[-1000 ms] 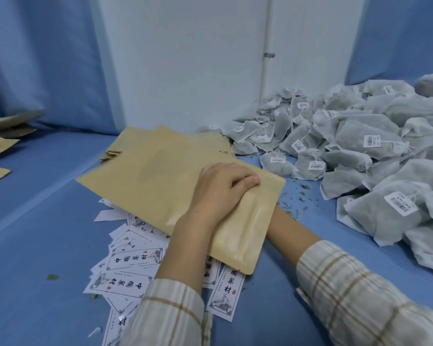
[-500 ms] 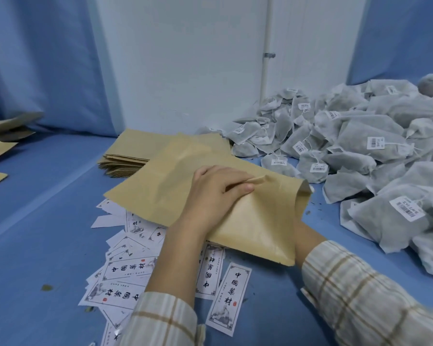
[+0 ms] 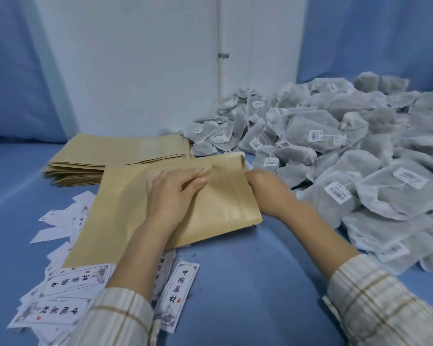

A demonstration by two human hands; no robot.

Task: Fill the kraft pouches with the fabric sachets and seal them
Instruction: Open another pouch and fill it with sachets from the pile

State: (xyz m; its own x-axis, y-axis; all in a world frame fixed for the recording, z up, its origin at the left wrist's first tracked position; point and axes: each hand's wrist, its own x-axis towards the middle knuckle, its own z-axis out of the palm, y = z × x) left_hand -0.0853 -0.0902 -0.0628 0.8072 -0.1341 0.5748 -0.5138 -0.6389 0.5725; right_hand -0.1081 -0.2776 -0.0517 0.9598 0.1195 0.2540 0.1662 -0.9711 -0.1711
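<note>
Blue table (image 3: 248,283) takes most of the view; on it, far right, the big heap of grey sachets (image 3: 348,151), then the stack of flat pouches (image 3: 110,156) at back-left w/ printed paper labels (image 3: 60,283) scattered front-left. The pouch in work (image 3: 135,208) lies flat in the middle, long axis running front-left to back-right, w/ the mouth end (image 3: 235,168) pointing at the sachet heap. So the sachets lie just beyond the mouth, to the right, and the right hand (image 3: 265,193) is the nearer one to them, by far. Left hand (image 3: 175,196) rests on top of the pouch, fingers curled, thumb and forefinger pinching up a fold of the upper paper layer near the mouth, prob. to pull it open. Right hand is at the mouth edge, touching it; its fingers curl round/under the rim but the tips are hidden & blurred, so can't tell if it really grips. No sachet is in either hand; the pouch looks flat, likely empty. Next move, I'd guess: right hand reaches right for a sachet.
</note>
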